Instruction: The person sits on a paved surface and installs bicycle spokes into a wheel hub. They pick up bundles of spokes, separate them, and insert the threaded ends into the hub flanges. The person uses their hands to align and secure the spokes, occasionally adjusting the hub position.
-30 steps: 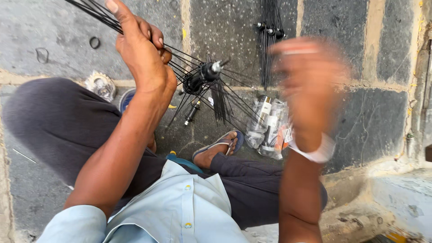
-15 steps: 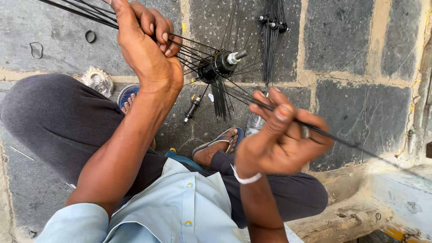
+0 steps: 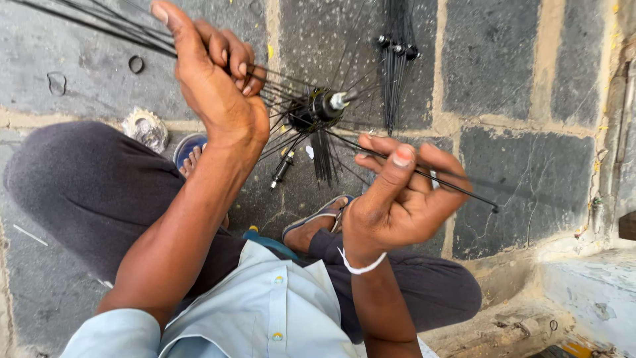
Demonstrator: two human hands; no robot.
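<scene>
A black wheel hub (image 3: 318,109) with a silver axle end hangs in front of me, thin black spokes fanning out from it. My left hand (image 3: 212,79) is raised at the upper left, fingers curled around a bunch of spokes (image 3: 86,23) running off to the top left. My right hand (image 3: 397,195) is lower and to the right, pinching a single spoke (image 3: 464,189) between thumb and fingers; that spoke runs from the hub to its free end at the right. A white band circles my right wrist.
Below lies a grey stone-slab floor (image 3: 510,59) with pale joints. A bundle of loose spokes (image 3: 396,73) hangs at top centre. A metal sprocket (image 3: 146,127) lies at left, a small black part (image 3: 281,169) under the hub. My sandalled feet (image 3: 318,222) and dark trousers fill the lower left.
My right hand has dropped from a raised, blurred position and taken one spoke in a pinch, then steadied. The hub and my left hand have barely shifted.
</scene>
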